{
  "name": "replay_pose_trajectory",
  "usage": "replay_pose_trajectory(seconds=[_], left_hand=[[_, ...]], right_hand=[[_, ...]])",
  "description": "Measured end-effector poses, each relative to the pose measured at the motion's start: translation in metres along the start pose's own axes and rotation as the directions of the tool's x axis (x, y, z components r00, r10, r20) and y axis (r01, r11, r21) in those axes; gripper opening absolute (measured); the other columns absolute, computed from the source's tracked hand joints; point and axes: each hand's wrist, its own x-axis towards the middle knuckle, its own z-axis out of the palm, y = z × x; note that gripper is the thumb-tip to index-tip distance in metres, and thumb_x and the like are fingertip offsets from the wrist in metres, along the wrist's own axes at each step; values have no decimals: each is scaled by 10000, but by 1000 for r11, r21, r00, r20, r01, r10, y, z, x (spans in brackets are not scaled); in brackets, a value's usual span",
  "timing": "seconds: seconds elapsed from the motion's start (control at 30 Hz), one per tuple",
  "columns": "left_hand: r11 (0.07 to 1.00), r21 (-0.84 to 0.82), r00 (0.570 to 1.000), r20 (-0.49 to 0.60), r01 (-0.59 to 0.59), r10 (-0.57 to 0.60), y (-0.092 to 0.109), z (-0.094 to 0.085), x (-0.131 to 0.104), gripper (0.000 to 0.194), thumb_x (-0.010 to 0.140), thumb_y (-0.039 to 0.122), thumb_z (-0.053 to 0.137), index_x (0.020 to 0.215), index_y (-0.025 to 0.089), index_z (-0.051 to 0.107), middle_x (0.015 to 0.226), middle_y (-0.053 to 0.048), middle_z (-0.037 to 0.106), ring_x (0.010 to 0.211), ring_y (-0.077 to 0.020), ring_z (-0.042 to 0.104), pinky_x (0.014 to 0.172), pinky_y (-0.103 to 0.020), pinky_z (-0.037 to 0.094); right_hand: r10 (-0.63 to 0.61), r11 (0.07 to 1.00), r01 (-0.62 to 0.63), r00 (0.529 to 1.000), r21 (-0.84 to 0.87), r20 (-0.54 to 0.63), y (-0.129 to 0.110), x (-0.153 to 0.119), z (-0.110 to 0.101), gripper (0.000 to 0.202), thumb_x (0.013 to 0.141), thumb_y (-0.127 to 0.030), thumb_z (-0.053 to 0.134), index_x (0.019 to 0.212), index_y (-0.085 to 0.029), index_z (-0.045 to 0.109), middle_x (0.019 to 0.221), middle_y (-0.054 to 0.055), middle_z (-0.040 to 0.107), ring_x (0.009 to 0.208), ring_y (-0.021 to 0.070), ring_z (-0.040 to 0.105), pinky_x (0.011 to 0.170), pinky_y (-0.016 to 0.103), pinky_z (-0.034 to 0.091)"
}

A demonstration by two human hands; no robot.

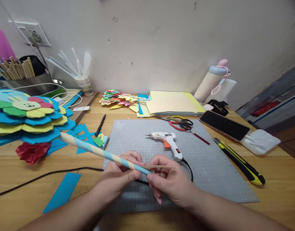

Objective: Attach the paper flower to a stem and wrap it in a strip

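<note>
A paper-wrapped stick [89, 147], striped blue and cream in a spiral, slants across the front of the cutting mat. At its far left end sits a large layered paper flower [34, 117] with a small animal face on it. My left hand [123, 171] is closed around the stick close to its lower end. My right hand [170, 179] pinches the stick's tip, where a thin cream paper strip [161, 166] leads off to the right across the fingers. Behind my hands a white hot glue gun [165, 139] lies on the grey cutting mat [205, 173].
Scissors [182, 123] and a red pencil [200, 138] lie at the mat's back. A yellow-black utility knife [241, 162] and a phone [224, 125] are on the right. Blue paper scraps [62, 192], crumpled red paper [32, 152] and a black cord [53, 173] lie left.
</note>
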Motion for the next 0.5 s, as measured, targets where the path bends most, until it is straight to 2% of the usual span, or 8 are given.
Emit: replay_pose_trajectory(seconds=[0.1,0.2,0.37,0.5], left_hand=[[1000,20,1000,-18,3,-2,-1,-1,0,241,648,450,800,725,229,745,823,-15,542,761,-147,508,714,-281,410],[1000,22,1000,-22,-9,10,-2,-1,1,247,645,468,796,735,243,751,821,-18,556,794,-165,519,741,-295,406],[1000,-1,1000,-25,-4,4,-2,2,0,267,647,491,788,770,256,762,835,-30,590,854,-194,532,784,-318,410],[999,28,1000,20,-21,21,-1,2,0,275,681,507,756,788,254,765,835,-36,599,817,-182,532,760,-312,416]], right_hand=[[-121,971,91,984,-220,-127,0,-3,1,220,772,-345,719,761,-176,579,535,-65,536,398,60,488,385,187,439],[-226,919,170,966,-356,-124,-1,-6,1,187,815,-345,670,749,-178,615,511,-58,525,406,69,492,402,193,423],[-217,911,168,972,-377,-91,0,-5,-1,204,855,-376,614,791,-183,594,587,-41,569,387,61,489,388,193,407],[-203,882,163,978,-443,-44,3,-5,-3,264,890,-409,568,762,-178,582,560,-39,558,400,64,504,411,194,404]])
